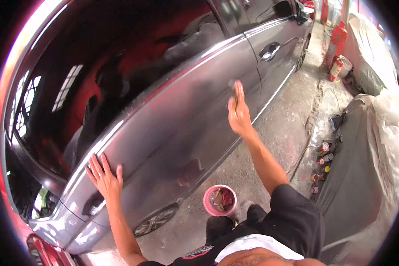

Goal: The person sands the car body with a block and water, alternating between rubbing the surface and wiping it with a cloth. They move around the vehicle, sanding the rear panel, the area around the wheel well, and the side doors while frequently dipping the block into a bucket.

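While my left hand (104, 177) lies flat and released on the door (186, 115), my right grip (238, 113) pinches a thin, soft, light pad (233, 88) at twelve o'clock.

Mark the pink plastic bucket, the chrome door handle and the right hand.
pink plastic bucket (209, 206): head view, left rim.
chrome door handle (269, 51): head view, middle of the grip.
right hand (238, 116): head view, back of the hand.

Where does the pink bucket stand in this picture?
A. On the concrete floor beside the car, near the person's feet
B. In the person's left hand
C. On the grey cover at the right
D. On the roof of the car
A: the pink bucket sits on the concrete floor beside the grey car door, near the person's feet; neither hand holds it.
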`<state>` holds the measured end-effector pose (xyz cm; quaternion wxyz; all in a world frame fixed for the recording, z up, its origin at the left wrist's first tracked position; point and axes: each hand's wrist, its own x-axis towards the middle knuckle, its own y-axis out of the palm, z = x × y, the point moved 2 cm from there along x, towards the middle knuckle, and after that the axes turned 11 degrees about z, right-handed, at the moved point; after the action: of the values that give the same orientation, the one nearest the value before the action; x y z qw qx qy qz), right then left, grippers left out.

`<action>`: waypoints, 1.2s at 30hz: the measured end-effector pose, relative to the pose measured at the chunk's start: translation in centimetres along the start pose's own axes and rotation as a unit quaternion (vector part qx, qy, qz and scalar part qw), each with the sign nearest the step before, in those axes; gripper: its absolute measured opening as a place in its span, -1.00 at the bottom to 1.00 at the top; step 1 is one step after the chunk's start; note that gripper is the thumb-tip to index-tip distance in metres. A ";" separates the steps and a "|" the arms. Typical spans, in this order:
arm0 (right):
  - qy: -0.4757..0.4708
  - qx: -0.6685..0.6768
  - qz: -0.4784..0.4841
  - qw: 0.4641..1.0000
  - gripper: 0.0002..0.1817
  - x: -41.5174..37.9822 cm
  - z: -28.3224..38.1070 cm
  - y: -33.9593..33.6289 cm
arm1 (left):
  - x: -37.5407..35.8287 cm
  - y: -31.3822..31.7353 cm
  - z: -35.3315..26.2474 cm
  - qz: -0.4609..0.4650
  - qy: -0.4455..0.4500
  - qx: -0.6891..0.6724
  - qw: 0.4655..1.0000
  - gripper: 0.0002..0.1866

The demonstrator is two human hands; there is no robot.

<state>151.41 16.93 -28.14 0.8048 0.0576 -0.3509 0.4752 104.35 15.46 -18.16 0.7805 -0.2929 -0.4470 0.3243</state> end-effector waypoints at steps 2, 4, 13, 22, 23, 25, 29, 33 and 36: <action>0.022 -0.169 -0.048 0.984 -0.35 6.4 0.4 0.0 | -0.7 -0.4 2.3 0.014 0.027 0.007 1.000 -0.26; 0.052 -0.233 -0.089 0.967 -0.34 11.2 -3.2 2.5 | -1.6 -0.3 4.6 0.007 -0.002 0.009 1.000 -0.28; -0.186 -0.219 0.050 0.956 -0.05 -3.2 10.5 20.4 | -1.3 1.1 5.2 -0.031 0.010 0.037 0.999 -0.33; 0.224 -0.168 -0.126 0.952 -0.26 17.0 -17.1 -3.5 | -1.3 1.7 5.3 -0.044 0.021 0.069 0.996 -0.27; 0.247 -0.170 -0.129 0.945 -0.27 17.6 -18.0 -4.4 | -1.3 1.8 5.3 -0.054 0.026 0.064 0.996 -0.28; 0.257 -0.164 -0.171 0.937 -0.29 18.8 -18.9 -4.8 | -1.2 2.2 5.7 -0.062 0.041 0.069 0.995 -0.29; 0.038 -0.186 -0.127 0.974 -0.20 11.4 -5.1 7.3 | -1.2 1.7 4.6 -0.069 0.029 0.081 0.994 -0.26; -0.070 -0.218 0.137 0.964 -0.08 2.6 0.4 13.5 | -1.3 1.8 4.7 -0.053 0.037 0.081 0.995 -0.28; 0.034 -0.223 -0.060 0.972 -0.25 12.3 -9.5 3.9 | -1.0 2.4 4.4 -0.065 0.034 0.069 0.995 -0.29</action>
<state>156.84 31.95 -28.53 0.8359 -0.1183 -0.4166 0.3373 99.47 16.89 -18.57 0.8333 -0.2195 -0.4144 0.2929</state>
